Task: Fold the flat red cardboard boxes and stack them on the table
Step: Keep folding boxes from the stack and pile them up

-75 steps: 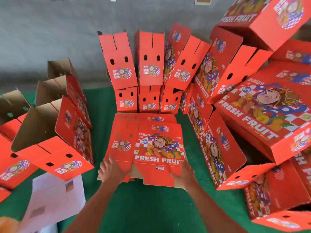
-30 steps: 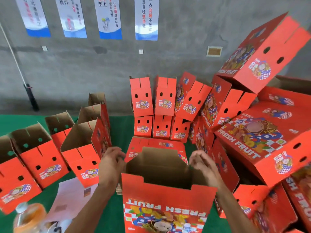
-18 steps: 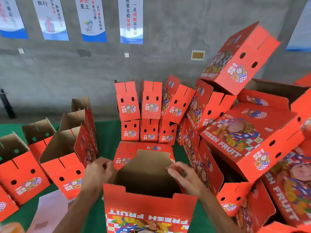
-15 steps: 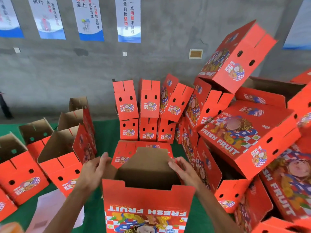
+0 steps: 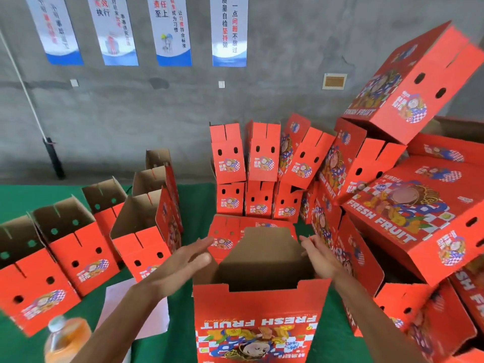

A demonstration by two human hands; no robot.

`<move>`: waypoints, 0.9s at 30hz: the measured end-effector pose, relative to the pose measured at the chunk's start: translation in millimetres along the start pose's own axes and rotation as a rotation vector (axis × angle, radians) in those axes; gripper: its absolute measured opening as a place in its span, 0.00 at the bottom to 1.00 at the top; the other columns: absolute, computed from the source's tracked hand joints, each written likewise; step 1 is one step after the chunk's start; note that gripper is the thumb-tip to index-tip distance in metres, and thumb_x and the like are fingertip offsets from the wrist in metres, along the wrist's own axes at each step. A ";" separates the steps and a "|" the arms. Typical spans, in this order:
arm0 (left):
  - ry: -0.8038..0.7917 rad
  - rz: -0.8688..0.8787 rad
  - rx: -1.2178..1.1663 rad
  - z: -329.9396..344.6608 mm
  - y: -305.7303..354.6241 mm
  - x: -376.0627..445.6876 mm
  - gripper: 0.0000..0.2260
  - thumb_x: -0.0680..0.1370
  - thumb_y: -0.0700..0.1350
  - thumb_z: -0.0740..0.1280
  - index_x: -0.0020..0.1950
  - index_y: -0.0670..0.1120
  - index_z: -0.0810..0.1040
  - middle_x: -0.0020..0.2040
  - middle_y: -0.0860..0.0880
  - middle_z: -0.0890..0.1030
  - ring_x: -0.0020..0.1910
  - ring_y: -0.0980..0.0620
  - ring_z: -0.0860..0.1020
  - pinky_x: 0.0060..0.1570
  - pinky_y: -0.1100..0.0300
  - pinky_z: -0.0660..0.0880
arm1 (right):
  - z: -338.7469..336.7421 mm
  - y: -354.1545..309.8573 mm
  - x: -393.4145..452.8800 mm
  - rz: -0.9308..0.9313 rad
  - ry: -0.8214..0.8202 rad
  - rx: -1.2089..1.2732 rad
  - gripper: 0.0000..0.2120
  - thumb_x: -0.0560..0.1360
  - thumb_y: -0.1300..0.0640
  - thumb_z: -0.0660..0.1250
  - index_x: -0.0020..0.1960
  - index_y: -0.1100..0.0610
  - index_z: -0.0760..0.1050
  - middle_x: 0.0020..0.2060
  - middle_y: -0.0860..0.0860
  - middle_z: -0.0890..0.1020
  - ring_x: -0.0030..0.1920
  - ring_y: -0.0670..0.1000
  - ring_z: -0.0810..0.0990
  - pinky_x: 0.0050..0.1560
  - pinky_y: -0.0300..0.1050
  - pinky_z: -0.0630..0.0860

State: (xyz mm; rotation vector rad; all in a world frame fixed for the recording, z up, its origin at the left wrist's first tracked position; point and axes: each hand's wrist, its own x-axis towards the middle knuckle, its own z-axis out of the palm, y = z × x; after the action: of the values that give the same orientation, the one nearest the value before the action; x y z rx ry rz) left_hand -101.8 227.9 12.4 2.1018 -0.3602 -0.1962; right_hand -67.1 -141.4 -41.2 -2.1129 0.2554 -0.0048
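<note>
Green table (image 5: 199, 203) packed already; box (image 5: 258, 305) popped open now, left hand (image 5: 183, 260) off at 9 o'clock, fingers flat, right hand (image 5: 318, 256) loose on the 3 o'clock wall, flaps next probably.

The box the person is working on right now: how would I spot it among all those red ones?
Start at the green table and come to its near edge, between the two hands. The half-folded box stands there, open-topped, plain brown inside. Unlike its neighbours, its FRESH FRUIT print reads upside down, and the left hand and right hand flank its opening.

Opened red box (image 5: 258, 318) stands upright on the green tabletop (image 5: 199, 203), top open, print inverted. Flat boxes (image 5: 235, 229) lie behind it. Folded boxes (image 5: 262, 163) are stacked beyond, seemingly two high.
</note>
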 end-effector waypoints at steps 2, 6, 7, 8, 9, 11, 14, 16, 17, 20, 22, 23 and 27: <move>-0.019 -0.021 -0.058 -2.5 2.6 1.1 0.53 0.67 0.83 0.59 0.83 0.51 0.60 0.82 0.55 0.57 0.82 0.54 0.55 0.80 0.52 0.52 | -2.4 1.0 3.6 0.029 0.010 0.026 0.28 0.73 0.25 0.52 0.55 0.47 0.73 0.47 0.47 0.84 0.47 0.47 0.80 0.45 0.47 0.69; -0.231 -0.066 0.206 -3.5 -3.4 -5.4 0.62 0.57 0.82 0.71 0.84 0.61 0.50 0.83 0.59 0.53 0.82 0.53 0.55 0.79 0.51 0.57 | -11.5 -4.6 11.6 0.163 -0.046 0.128 0.22 0.87 0.44 0.48 0.73 0.49 0.73 0.49 0.53 0.85 0.63 0.52 0.75 0.75 0.61 0.57; -0.206 -0.100 0.216 -3.6 -6.1 -0.7 0.62 0.58 0.81 0.72 0.84 0.60 0.50 0.84 0.58 0.54 0.82 0.52 0.57 0.78 0.52 0.59 | -14.2 -7.1 7.5 0.146 -0.086 0.130 0.24 0.87 0.46 0.46 0.75 0.48 0.72 0.51 0.54 0.85 0.69 0.52 0.70 0.78 0.63 0.48; -0.153 -0.124 0.259 -3.0 -9.7 3.8 0.59 0.60 0.79 0.72 0.84 0.58 0.51 0.84 0.57 0.56 0.81 0.52 0.59 0.77 0.54 0.60 | -17.9 -8.7 0.7 0.119 -0.120 0.140 0.24 0.87 0.47 0.44 0.75 0.47 0.72 0.54 0.54 0.85 0.73 0.52 0.67 0.80 0.63 0.43; -0.107 -0.112 0.332 -1.3 -12.6 8.3 0.56 0.64 0.77 0.72 0.84 0.57 0.53 0.83 0.56 0.58 0.80 0.52 0.60 0.76 0.55 0.61 | -22.2 -10.4 -7.5 0.090 -0.142 0.164 0.25 0.88 0.50 0.42 0.72 0.49 0.74 0.56 0.55 0.85 0.75 0.53 0.66 0.80 0.63 0.41; 0.002 -0.080 0.530 6.0 -17.9 15.4 0.49 0.69 0.73 0.72 0.83 0.55 0.58 0.83 0.54 0.60 0.80 0.51 0.60 0.76 0.54 0.61 | -30.1 -11.9 -21.2 0.017 -0.170 0.246 0.22 0.88 0.57 0.43 0.55 0.54 0.77 0.63 0.58 0.83 0.75 0.55 0.69 0.81 0.61 0.41; 0.139 -0.104 0.718 21.3 -22.8 19.9 0.47 0.70 0.74 0.70 0.82 0.54 0.61 0.82 0.54 0.62 0.79 0.50 0.62 0.74 0.51 0.64 | -32.8 -1.4 -32.1 -0.038 -0.160 0.306 0.22 0.88 0.55 0.46 0.57 0.68 0.74 0.65 0.54 0.82 0.69 0.51 0.74 0.80 0.56 0.44; 0.235 -0.034 0.785 34.0 -21.2 21.3 0.43 0.72 0.73 0.68 0.80 0.53 0.65 0.80 0.54 0.65 0.75 0.49 0.64 0.72 0.53 0.67 | -28.2 4.1 -36.3 -0.075 -0.154 0.252 0.26 0.88 0.46 0.45 0.67 0.54 0.78 0.62 0.45 0.84 0.71 0.50 0.74 0.79 0.58 0.49; 0.273 0.020 0.808 40.8 -19.0 21.9 0.40 0.73 0.71 0.68 0.79 0.52 0.66 0.79 0.53 0.65 0.74 0.48 0.64 0.72 0.53 0.68 | -25.5 2.7 -37.8 -0.099 -0.162 0.227 0.24 0.87 0.43 0.46 0.67 0.46 0.79 0.63 0.42 0.83 0.71 0.50 0.74 0.79 0.56 0.52; 0.339 0.155 0.768 64.4 -12.5 21.6 0.38 0.76 0.60 0.73 0.81 0.53 0.61 0.83 0.51 0.55 0.73 0.46 0.64 0.69 0.53 0.72 | -13.2 -0.5 -42.9 -0.169 -0.228 0.137 0.16 0.86 0.44 0.54 0.70 0.32 0.72 0.69 0.31 0.74 0.72 0.42 0.70 0.73 0.35 0.60; 0.391 0.195 0.670 79.3 -13.8 20.2 0.43 0.76 0.51 0.75 0.83 0.57 0.53 0.84 0.52 0.50 0.74 0.48 0.64 0.66 0.54 0.75 | -4.4 7.7 -45.0 -0.235 -0.200 0.061 0.17 0.86 0.46 0.58 0.71 0.30 0.69 0.74 0.31 0.67 0.75 0.41 0.64 0.72 0.36 0.58; 0.409 0.224 0.612 84.3 -16.9 19.5 0.45 0.76 0.45 0.75 0.84 0.59 0.50 0.84 0.53 0.50 0.74 0.49 0.65 0.64 0.54 0.76 | -0.3 12.8 -45.1 -0.268 -0.169 0.029 0.17 0.86 0.47 0.59 0.72 0.31 0.69 0.76 0.31 0.65 0.76 0.42 0.61 0.75 0.41 0.56; 0.416 0.225 0.263 85.7 -36.2 18.9 0.49 0.76 0.29 0.65 0.80 0.71 0.47 0.75 0.72 0.59 0.70 0.71 0.60 0.72 0.57 0.65 | 14.8 22.1 -47.0 -0.314 -0.090 -0.118 0.16 0.85 0.44 0.59 0.71 0.29 0.70 0.77 0.30 0.59 0.76 0.42 0.58 0.78 0.49 0.51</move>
State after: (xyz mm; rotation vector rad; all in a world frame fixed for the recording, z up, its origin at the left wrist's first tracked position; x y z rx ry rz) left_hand -101.6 170.8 -63.4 2.2688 -0.3806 0.4373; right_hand -115.4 -131.5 -63.0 -2.2442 -0.1347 -0.0813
